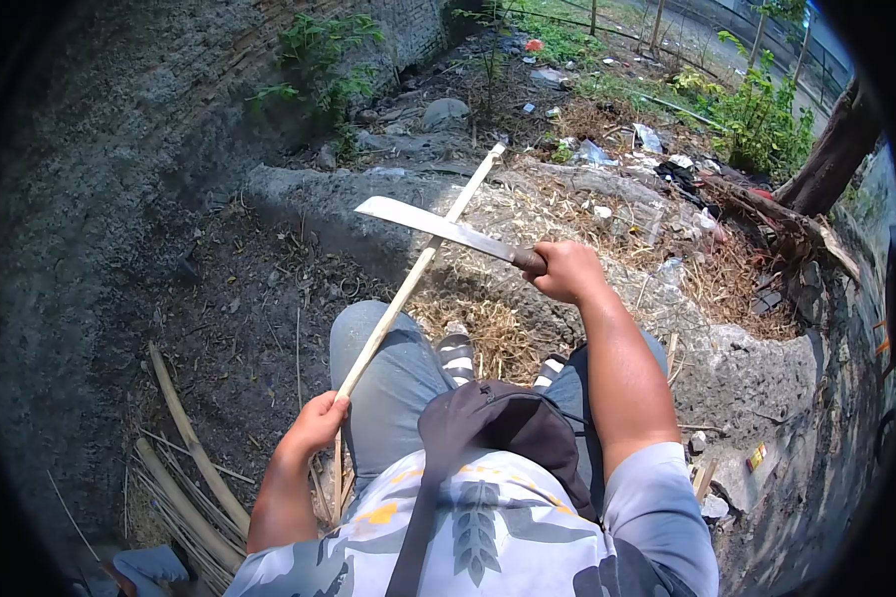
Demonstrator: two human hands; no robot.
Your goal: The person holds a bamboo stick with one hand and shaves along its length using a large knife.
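My left hand (318,422) grips the lower end of a long pale bamboo strip (400,297), which slants up and away to the right past my knee. In my right hand (569,272) is the dark handle of a machete (455,232). Its broad blade points left and lies across the upper half of the strip, seeming to touch it. Both hands are closed. A dark shoulder bag (508,433) rests on my lap, its strap running down over my shirt.
Cut bamboo pieces (191,453) lie on the ground at my left. A rough wall (119,149) rises on that side. Dry shavings (488,336) cover the ground by my feet. Litter and plants spread ahead, with a tree trunk (834,149) at the right.
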